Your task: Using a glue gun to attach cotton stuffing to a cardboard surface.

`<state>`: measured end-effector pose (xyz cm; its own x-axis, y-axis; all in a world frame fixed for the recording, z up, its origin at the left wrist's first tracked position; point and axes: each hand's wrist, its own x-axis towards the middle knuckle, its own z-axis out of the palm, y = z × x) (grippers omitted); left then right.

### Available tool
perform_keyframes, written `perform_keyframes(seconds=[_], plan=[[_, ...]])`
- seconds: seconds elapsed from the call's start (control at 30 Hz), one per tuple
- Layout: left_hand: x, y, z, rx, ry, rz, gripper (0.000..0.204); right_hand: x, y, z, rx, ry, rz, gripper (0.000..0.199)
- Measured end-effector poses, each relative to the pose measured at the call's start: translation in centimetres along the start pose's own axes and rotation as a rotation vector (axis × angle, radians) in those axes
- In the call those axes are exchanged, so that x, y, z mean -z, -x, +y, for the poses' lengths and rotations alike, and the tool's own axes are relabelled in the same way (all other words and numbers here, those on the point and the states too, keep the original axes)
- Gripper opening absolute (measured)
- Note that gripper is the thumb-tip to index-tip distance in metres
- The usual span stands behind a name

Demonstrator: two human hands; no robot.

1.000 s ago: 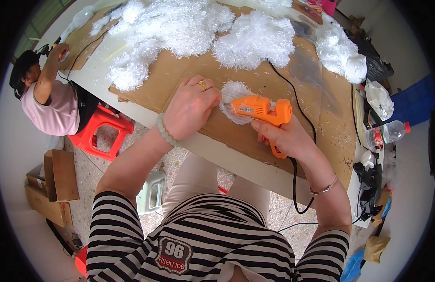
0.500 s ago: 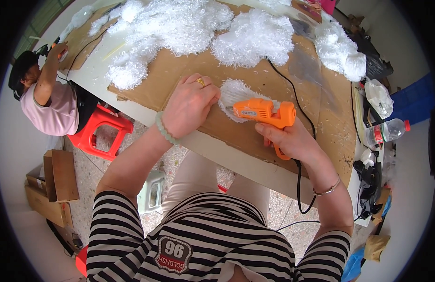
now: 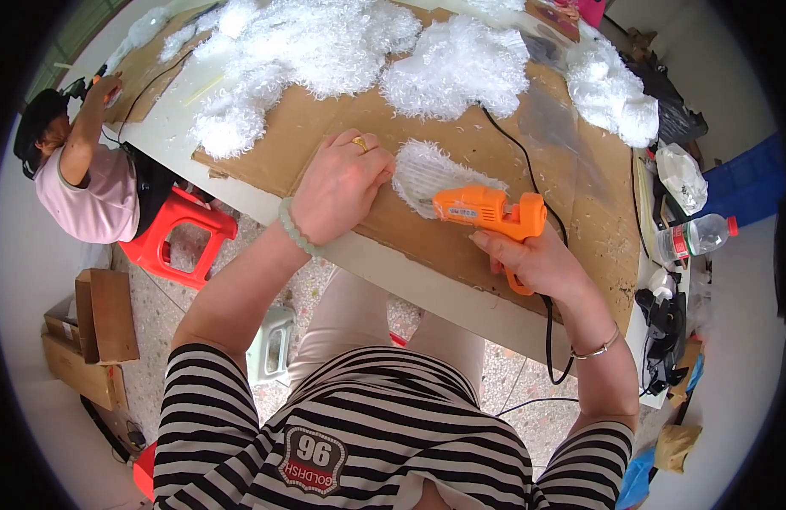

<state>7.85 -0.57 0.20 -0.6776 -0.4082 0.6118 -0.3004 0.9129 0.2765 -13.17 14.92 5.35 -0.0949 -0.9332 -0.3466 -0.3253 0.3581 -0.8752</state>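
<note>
A flat oval pad of white fuzzy fibre (image 3: 431,174), pale and shaggy at its rim, lies on the brown cardboard sheet (image 3: 393,110) covering the worktop (image 3: 167,127). The left hand (image 3: 342,183) rests palm-down with fingers pressing the pad's left edge. The right hand (image 3: 529,259) is closed around the grip of one orange plastic glue gun (image 3: 490,211), its nozzle at the pad's lower right edge. The gun's body hides part of the pad, and its black cord (image 3: 529,170) drops out of sight behind the forearm. Three large heaps of white fluff (image 3: 325,42) sit further back.
</note>
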Motion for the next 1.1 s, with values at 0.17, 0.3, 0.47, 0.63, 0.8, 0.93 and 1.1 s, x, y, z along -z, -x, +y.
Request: perform_keyframes(seconds=[0.17,0.3,0.47,0.63,0.8,0.93,1.1], plan=[[-0.1,0.0,0.0,0.003,0.005,0.004,0.007,0.3,0.4,0.2,-0.006,0.037,-0.001,0.018],[-0.1,0.0,-0.1,0.009,-0.003,0.004,0.007,0.4,0.8,0.1,0.019,0.008,0.018,0.019],[-0.2,0.1,-0.1,0.017,-0.006,0.005,0.008,0.8,1.1,0.4,0.002,-0.01,0.041,0.019],[-0.1,0.0,-0.2,0.017,-0.002,-0.008,0.009,0.9,1.5,0.3,-0.02,-0.017,0.062,0.019],[-0.4,0.1,-0.3,0.013,0.01,0.036,0.007,1.3,1.6,0.9,-0.021,-0.011,0.05,0.024],[-0.4,0.2,-0.4,-0.002,-0.013,0.034,0.008,2.0,1.9,2.1,0.123,-0.101,0.034,0.033],[-0.1,0.2,0.0,0.004,-0.011,0.054,0.012,1.9,1.4,2.3,0.138,-0.115,0.04,0.033]])
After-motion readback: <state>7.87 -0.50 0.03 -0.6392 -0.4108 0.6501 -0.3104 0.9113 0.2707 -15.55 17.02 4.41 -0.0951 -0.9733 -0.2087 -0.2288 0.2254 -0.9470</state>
